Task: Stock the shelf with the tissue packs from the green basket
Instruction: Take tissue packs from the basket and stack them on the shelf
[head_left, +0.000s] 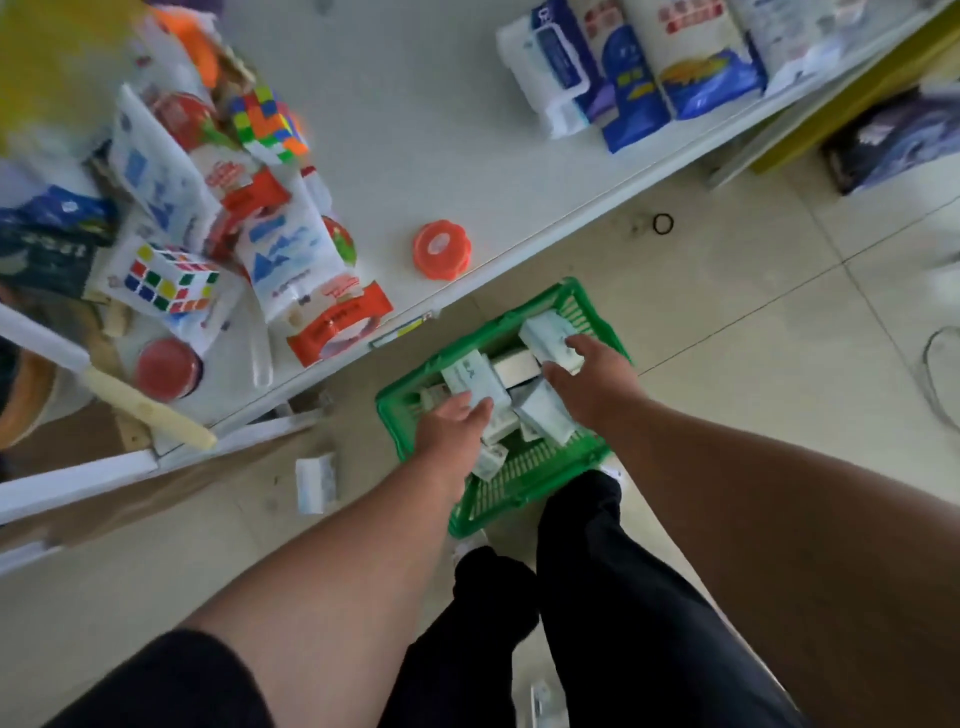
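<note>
Where fingers (582, 344) meet tissue packs (475, 376), grip unclear.

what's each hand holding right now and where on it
Left hand grips a tissue pack at its near end; right hand grips another pack along its near side.

Both hands reach into the green basket (571, 299) on the floor: the left hand (454, 423) grips one tissue pack (475, 382), the right hand (592, 379) another tissue pack (545, 338). The shelf (467, 171) lies beyond them.
</note>
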